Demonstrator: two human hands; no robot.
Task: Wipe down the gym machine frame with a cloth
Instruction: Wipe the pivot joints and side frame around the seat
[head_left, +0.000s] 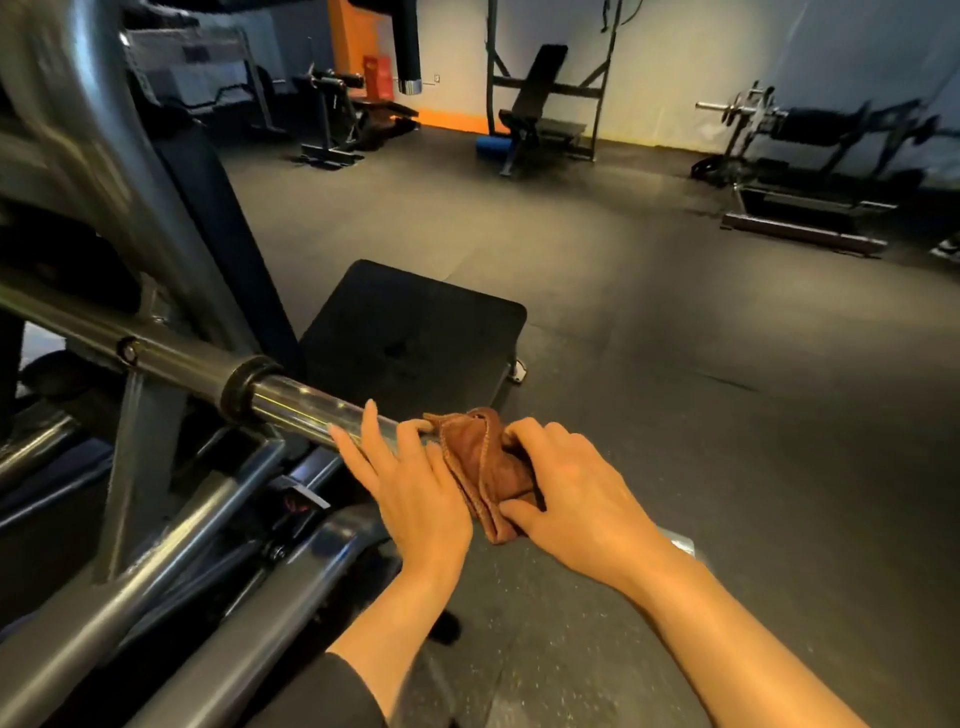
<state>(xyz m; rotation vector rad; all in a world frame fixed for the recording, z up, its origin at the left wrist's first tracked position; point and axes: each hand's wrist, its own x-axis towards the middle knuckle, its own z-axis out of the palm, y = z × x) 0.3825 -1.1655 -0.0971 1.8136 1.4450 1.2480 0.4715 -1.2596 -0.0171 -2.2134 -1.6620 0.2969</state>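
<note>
Lying bunched between left hand (410, 491) and gripping right hand (584, 501): cloth (485, 467).

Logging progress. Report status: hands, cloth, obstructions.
Left hand flat on shiny chrome steel bar. Right hand gripping crumpled brown cloth at bar end. Black collar ring farther along.

Rust-brown cloth (485, 467), chrome bar (306, 410), black pad (410, 322), orange wall stripe (452, 119)
</note>
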